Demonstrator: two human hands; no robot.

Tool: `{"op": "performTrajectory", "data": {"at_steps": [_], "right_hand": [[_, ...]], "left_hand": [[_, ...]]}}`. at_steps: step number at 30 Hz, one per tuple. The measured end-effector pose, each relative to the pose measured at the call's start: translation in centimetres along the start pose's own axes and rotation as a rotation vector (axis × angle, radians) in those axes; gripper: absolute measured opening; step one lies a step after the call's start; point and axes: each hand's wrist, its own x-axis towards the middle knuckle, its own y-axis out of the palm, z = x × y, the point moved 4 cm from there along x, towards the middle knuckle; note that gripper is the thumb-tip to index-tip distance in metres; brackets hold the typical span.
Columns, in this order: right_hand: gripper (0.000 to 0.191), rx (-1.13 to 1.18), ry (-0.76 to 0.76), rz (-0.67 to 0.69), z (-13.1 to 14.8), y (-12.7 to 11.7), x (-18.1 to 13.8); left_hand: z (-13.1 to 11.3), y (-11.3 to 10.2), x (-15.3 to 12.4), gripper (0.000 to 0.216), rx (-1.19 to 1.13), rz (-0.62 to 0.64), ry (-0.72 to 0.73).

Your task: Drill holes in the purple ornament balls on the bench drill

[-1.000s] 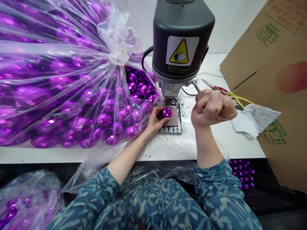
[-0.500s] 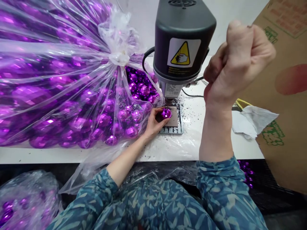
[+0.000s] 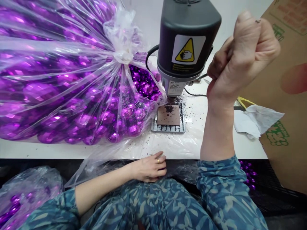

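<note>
My right hand (image 3: 244,57) is raised in a fist at the right side of a dark drill press (image 3: 189,41). A thin black lever (image 3: 201,76) runs from the press into this fist. Below the drill head, a square wooden pad (image 3: 168,115) with a small hole lies on a slotted metal base (image 3: 168,128), strewn with dark shavings. My left hand (image 3: 151,167) is at the table's front edge, palm down with curled fingers and a ring. Whatever may be inside its fingers is hidden.
A big clear plastic bag (image 3: 59,86) of shiny purple faceted balls fills the left, its side opening facing the press. Another bag (image 3: 31,195) sits lower left. At right are a cardboard box (image 3: 283,105), crumpled white paper (image 3: 261,119) and purple pieces (image 3: 249,174) below the table.
My left hand has moved from the wooden pad down towards my lap. The purple ball it pinched there is gone from the pad. My right hand keeps its grip on the lever.
</note>
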Motion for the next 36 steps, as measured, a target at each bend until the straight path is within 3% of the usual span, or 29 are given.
{"op": "performTrajectory", "data": {"at_steps": [2,5,7,8,11,14,16,19,24,26,27,30,32,34,36], "right_hand": [[0.053,-0.02,0.011,0.007,0.0,0.0,-0.1],[0.052,-0.014,0.011,0.021,-0.1,-0.2,-0.2],[0.053,-0.015,-0.008,0.022,-0.1,-0.3,-0.2],[0.053,-0.015,-0.019,0.027,-0.2,-0.3,-0.3],[0.054,0.038,-0.061,0.034,-0.3,-0.4,-0.4],[0.059,0.096,-0.07,0.043,-0.3,-0.5,-0.5],[0.06,0.09,-0.05,0.041,-0.3,-0.5,-0.6],[0.055,0.059,-0.042,0.041,-0.1,-0.6,-0.6],[0.053,0.09,-0.024,0.036,-0.1,-0.6,-0.7],[0.06,0.075,-0.021,0.017,-0.1,-0.6,-0.8],[0.063,0.07,-0.028,0.006,-0.1,-0.5,-0.8],[0.065,0.083,-0.044,-0.003,-0.1,-0.5,-0.8],[0.066,0.08,-0.04,0.006,-0.2,-0.4,-0.8],[0.067,0.078,-0.058,0.009,-0.2,-0.4,-0.8],[0.067,0.07,-0.088,0.01,0.0,-0.5,-0.9]], "left_hand": [[0.4,-0.5,0.0,0.034,0.07,-0.087,0.048],[2.8,-3.9,0.8,0.021,0.262,-0.498,0.052],[5.7,-7.1,1.8,0.022,0.403,-0.742,-0.096],[7.6,-8.7,2.5,0.029,0.409,-0.754,-0.247],[12.9,-12.6,4.2,0.038,0.347,-0.511,-0.763],[15.4,-14.7,4.4,0.033,0.332,-0.187,-1.14],[15.6,-15.2,4.4,0.029,0.326,-0.061,-1.218],[15.1,-14.7,4.2,0.035,0.316,0.037,-1.225],[15.2,-13.2,4.1,0.043,0.378,0.064,-1.13],[15.4,-13.1,3.8,0.047,0.362,-0.078,-1.096],[15.3,-13.3,3.5,0.047,0.322,-0.211,-1.079],[13.4,-14.0,2.4,0.047,0.069,-0.754,-0.944],[11.4,-13.5,2.0,0.047,-0.24,-1.037,-0.814],[9.8,-11.8,2.5,0.044,-0.693,-1.148,-0.731],[9.0,-9.2,3.7,0.044,-1.207,-1.113,-0.719]]}}
